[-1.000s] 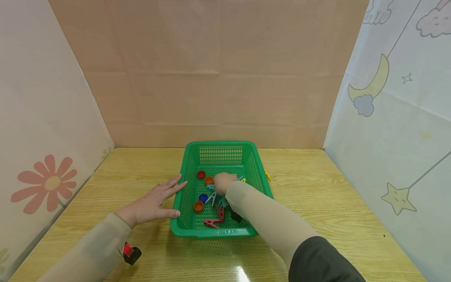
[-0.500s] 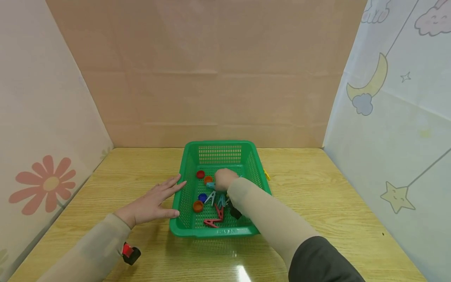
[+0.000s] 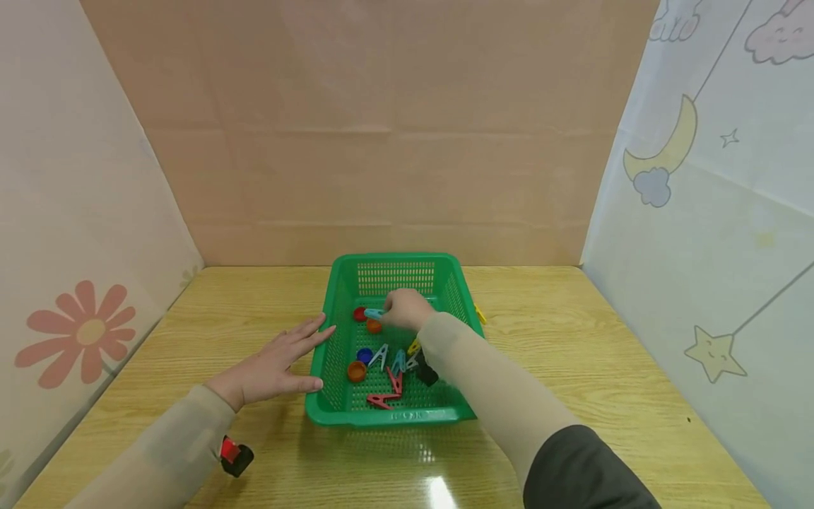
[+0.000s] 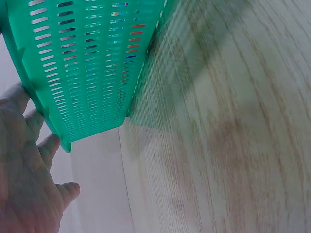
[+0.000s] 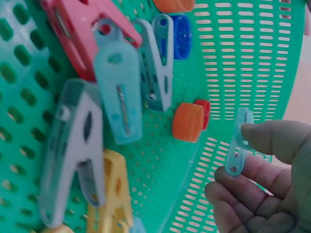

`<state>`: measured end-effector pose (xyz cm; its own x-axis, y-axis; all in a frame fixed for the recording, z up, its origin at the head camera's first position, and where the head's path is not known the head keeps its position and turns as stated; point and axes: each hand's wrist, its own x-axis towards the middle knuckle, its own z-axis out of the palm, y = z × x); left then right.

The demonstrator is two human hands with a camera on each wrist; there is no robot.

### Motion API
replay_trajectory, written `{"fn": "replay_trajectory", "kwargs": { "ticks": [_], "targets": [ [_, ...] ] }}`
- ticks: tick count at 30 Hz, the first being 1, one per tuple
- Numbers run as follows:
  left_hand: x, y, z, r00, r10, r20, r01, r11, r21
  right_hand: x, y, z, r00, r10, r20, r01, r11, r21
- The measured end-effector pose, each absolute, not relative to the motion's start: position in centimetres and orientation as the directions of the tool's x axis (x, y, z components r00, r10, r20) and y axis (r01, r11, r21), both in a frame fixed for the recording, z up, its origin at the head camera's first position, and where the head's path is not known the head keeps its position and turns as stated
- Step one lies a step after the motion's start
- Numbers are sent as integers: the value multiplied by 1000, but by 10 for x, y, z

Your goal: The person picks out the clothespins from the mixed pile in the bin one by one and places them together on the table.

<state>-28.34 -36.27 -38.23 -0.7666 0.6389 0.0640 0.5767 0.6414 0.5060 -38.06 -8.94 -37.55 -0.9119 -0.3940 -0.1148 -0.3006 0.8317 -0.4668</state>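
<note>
Surface (image 3: 540, 339) across the lower frame, green basket (image 3: 391, 418) at its middle.
Left hand (image 3: 270, 371), fingers spread, at the basket's left rim; right hand (image 3: 407, 309), inside it, pinching a light-blue clothespin (image 3: 373, 313) below and left of frame centre; other clothespins (image 5: 118, 94) lie lower down, round caps (image 3: 357, 372) toward the left.

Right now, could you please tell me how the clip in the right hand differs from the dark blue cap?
The clip is pale blue; the cap is dark blue. The clip is long and narrow; the cap is round. The right hand pinches the clip, whereas the cap lies in the basket. Both are shades of blue.
</note>
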Motion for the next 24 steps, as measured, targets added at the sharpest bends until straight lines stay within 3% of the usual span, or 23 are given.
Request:
{"fn": "replay_trajectory", "kwargs": {
  "ticks": [24],
  "targets": [
    [-282,-363,-381,-762,643,71,583,635,507,-374,-56,-301,-963,-268,-12,-229,845,-483]
  ]
}}
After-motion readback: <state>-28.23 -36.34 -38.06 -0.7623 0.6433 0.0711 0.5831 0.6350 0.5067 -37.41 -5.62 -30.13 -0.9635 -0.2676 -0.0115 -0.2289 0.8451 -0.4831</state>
